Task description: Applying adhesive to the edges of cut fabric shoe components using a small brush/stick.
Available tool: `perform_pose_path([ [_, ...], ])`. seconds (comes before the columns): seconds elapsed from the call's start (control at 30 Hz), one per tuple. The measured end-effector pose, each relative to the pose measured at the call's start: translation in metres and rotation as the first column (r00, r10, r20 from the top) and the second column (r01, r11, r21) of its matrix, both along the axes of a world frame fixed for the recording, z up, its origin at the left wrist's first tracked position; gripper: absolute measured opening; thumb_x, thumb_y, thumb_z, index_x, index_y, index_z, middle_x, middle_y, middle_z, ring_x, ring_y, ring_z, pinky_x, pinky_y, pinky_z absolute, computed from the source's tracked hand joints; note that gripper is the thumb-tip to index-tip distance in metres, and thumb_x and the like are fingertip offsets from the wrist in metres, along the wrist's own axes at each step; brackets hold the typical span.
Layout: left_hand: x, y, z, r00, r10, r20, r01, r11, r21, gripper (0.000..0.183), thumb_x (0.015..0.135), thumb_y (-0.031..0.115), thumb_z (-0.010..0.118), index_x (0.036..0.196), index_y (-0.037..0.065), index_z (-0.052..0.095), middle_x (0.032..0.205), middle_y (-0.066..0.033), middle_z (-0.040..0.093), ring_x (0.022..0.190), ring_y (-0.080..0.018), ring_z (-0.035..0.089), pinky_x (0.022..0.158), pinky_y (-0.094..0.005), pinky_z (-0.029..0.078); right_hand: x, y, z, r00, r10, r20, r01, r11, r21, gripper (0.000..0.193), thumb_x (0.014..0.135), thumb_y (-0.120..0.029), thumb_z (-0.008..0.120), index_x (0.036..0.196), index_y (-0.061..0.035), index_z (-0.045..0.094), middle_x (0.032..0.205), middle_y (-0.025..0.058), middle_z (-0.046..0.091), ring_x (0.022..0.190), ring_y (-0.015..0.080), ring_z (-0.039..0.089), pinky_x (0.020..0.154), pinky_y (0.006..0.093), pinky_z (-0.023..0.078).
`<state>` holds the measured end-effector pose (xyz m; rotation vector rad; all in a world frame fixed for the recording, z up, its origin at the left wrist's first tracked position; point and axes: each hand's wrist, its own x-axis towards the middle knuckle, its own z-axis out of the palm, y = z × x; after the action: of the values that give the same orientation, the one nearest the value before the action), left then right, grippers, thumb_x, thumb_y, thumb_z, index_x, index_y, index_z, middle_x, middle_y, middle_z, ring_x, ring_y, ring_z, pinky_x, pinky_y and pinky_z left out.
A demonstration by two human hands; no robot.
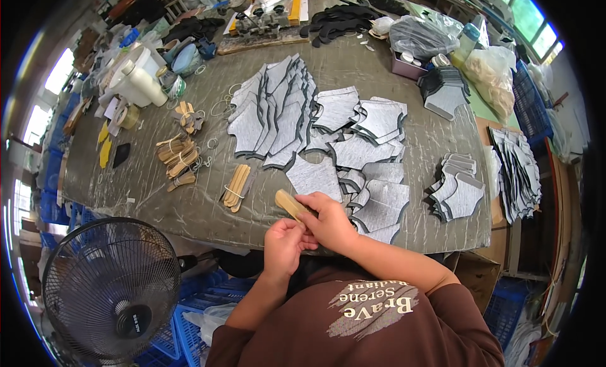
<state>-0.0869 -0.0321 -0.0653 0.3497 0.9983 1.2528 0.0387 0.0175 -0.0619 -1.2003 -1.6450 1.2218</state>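
Observation:
Near the table's front edge, my right hand [327,222] grips a small stack of tan strips [288,203] with rounded ends; the stack tilts up to the left. My left hand [286,242] is closed at the lower end of the same stack, its fingertips pinched against my right fingers. Whether a band lies between them is hidden. Just left of my hands lies a banded bundle of tan strips [237,189]. Beyond them are overlapping grey shaped pieces with dark edges [315,175].
Further left are more banded tan bundles [177,153] and loose rubber bands [212,143]. Stacked grey pieces [459,193] lie to the right. A black fan [112,291] stands at the lower left. Across the table, another person's hands are beside a metal device [259,24].

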Motion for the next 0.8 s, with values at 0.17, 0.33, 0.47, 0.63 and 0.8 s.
perform_pose_path([
  [0.17,-0.038,-0.004,-0.001,0.4,0.287,-0.87,0.11,0.928,0.356,0.014,0.089,-0.001,0.047,0.101,-0.003,0.052,0.101,-0.0165,0.057,0.086,-0.0202,0.059,0.077,-0.031,0.049,-0.001,-0.003,-0.001,0.984,0.072,0.162,-0.127,0.924,0.361,0.031,0.08,-0.001,0.061,0.111,0.0018,0.059,0.094,0.0177,0.059,0.082,0.034,0.06,0.07,0.0372,0.05],
  [0.33,-0.035,0.006,0.007,-0.016,0.371,-0.928,0.525,0.793,0.308,0.043,0.083,-0.006,0.041,0.126,-0.008,0.041,0.135,-0.0263,0.037,0.127,-0.036,0.039,0.105,-0.0468,0.032,-0.007,-0.011,-0.018,0.839,0.067,0.54,-0.346,0.832,0.434,0.041,0.075,-0.006,0.057,0.115,0.0008,0.055,0.103,0.013,0.053,0.101,0.0304,0.049,0.088,0.0406,0.039],
  [0.47,-0.031,0.003,-0.006,-0.176,0.191,-0.966,0.624,0.78,0.041,0.058,0.081,-0.005,0.04,0.137,-0.01,0.027,0.143,-0.0284,0.028,0.135,-0.0413,0.026,0.111,-0.0481,0.02,-0.013,-0.016,-0.015,0.822,0.043,0.567,-0.311,0.869,0.385,0.045,0.075,-0.008,0.056,0.119,0.0006,0.053,0.108,0.014,0.05,0.103,0.0311,0.046,0.089,0.0417,0.038],
  [0.63,-0.034,0.01,-0.003,0.671,0.097,-0.735,0.375,0.811,0.449,0.062,0.087,-0.001,0.043,0.142,-0.009,0.014,0.145,-0.0289,0.024,0.136,-0.0384,0.026,0.111,-0.0458,0.021,-0.005,-0.006,-0.003,0.929,0.19,0.318,-0.258,0.948,0.187,0.048,0.076,-0.002,0.057,0.124,0.0018,0.051,0.1,0.0151,0.053,0.096,0.0316,0.05,0.084,0.0409,0.041],
  [0.8,-0.025,0.043,0.005,0.97,-0.243,0.027,0.155,0.7,0.697,0.07,0.094,0.02,0.054,0.144,-0.005,0.011,0.142,-0.0252,0.032,0.134,-0.0329,0.03,0.11,-0.0439,0.025,0.013,0.003,0.009,0.527,-0.175,-0.832,-0.654,0.541,-0.529,0.033,0.086,-0.003,0.058,0.119,0.0042,0.054,0.095,0.0106,0.06,0.09,0.0176,0.059,0.078,0.0271,0.047],
])
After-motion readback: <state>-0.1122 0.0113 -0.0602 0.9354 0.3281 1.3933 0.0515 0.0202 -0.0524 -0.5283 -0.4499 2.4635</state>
